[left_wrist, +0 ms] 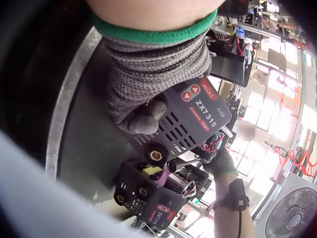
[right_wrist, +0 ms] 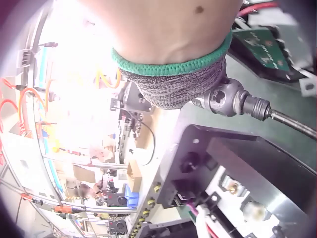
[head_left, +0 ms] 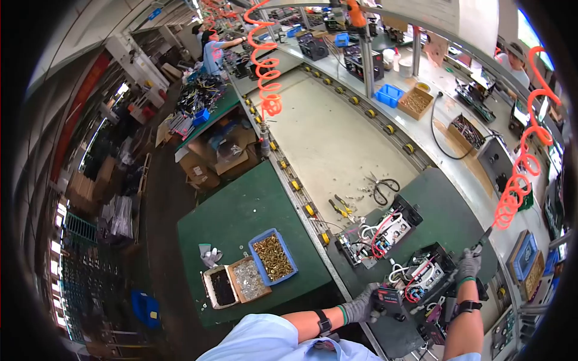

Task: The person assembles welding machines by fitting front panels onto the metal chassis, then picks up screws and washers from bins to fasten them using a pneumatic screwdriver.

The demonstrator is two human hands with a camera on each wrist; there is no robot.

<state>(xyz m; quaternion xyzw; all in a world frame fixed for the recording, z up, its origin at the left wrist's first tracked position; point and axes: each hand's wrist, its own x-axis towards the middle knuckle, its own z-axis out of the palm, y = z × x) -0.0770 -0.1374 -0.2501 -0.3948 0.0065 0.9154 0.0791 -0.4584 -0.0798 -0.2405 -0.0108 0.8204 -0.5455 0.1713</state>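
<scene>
My gloved left hand [head_left: 360, 305] grips the edge of a dark welding machine front panel [left_wrist: 185, 116] marked ZX7 315, its fingertips lying over the vent slots. The open machine [head_left: 421, 274] with red and white wires is just behind that panel. In my gloved right hand [head_left: 468, 265] is an air screwdriver [right_wrist: 227, 96] with a long metal shaft [right_wrist: 294, 122], fed by a red coiled hose [head_left: 512, 201]. The left wrist view shows the tool's tip [left_wrist: 174, 166] close to the panel's round socket [left_wrist: 156, 154]. The right fingers are largely hidden behind the glove cuff.
Another open machine [head_left: 385, 231] stands farther back, and a second ZX7 315 unit [left_wrist: 153, 201] is close by. Pliers [head_left: 342, 207] and scissors [head_left: 383, 189] lie beyond. At left, a blue bin [head_left: 294, 272] of brass fittings stands beside small boxes on a green table [head_left: 241, 204].
</scene>
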